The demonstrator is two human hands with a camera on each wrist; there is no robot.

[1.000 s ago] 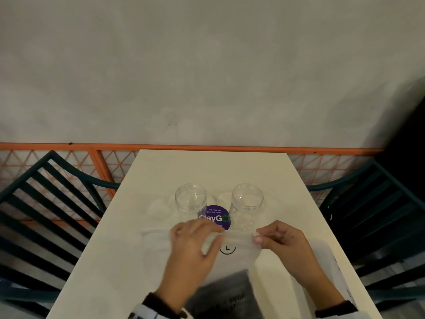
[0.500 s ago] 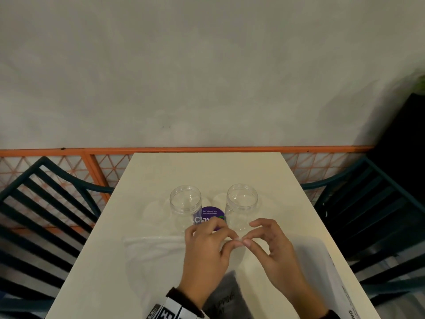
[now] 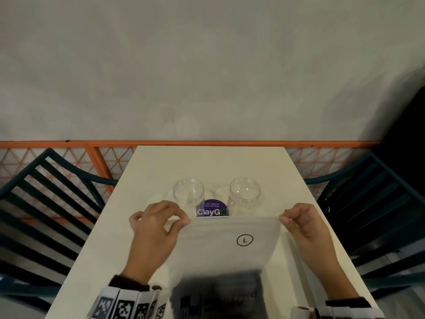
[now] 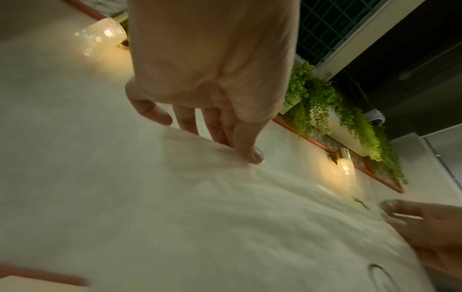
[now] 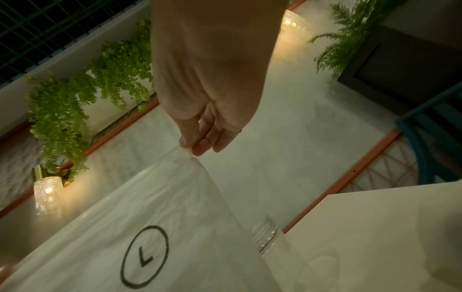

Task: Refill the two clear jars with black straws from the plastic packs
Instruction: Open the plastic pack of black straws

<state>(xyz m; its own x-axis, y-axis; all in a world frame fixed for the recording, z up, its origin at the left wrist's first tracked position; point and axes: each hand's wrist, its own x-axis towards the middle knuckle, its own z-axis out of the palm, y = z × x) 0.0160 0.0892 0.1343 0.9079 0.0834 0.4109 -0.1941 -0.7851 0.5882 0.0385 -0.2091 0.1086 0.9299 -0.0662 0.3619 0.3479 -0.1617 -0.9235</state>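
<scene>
your left hand point(image 3: 154, 231) pinches the left end of the top edge of the translucent white plastic pack point(image 3: 230, 247), thumb and forefinger closed on the film and the other fingers loosely curled. your right hand point(image 3: 303, 229) pinches the right end the same way, so the edge is stretched taut between them above the cream table point(image 3: 207, 164). the pack carries a hand-drawn circle with an l in it; the dark mass low inside it is probably the black straws point(image 3: 218, 286), though it is too blurred to be sure. the two clear, lidless plastic jars point(image 3: 188, 192) stand upright and empty just beyond that edge, either side of a round purple sticker point(image 3: 212, 209).

the risk is the film: pull unevenly and it may tear wide, letting straws slide out toward you. the lifted edge is near both jar rims, so a sudden give could jerk a hand forward and tip a light, empty jar over.
</scene>
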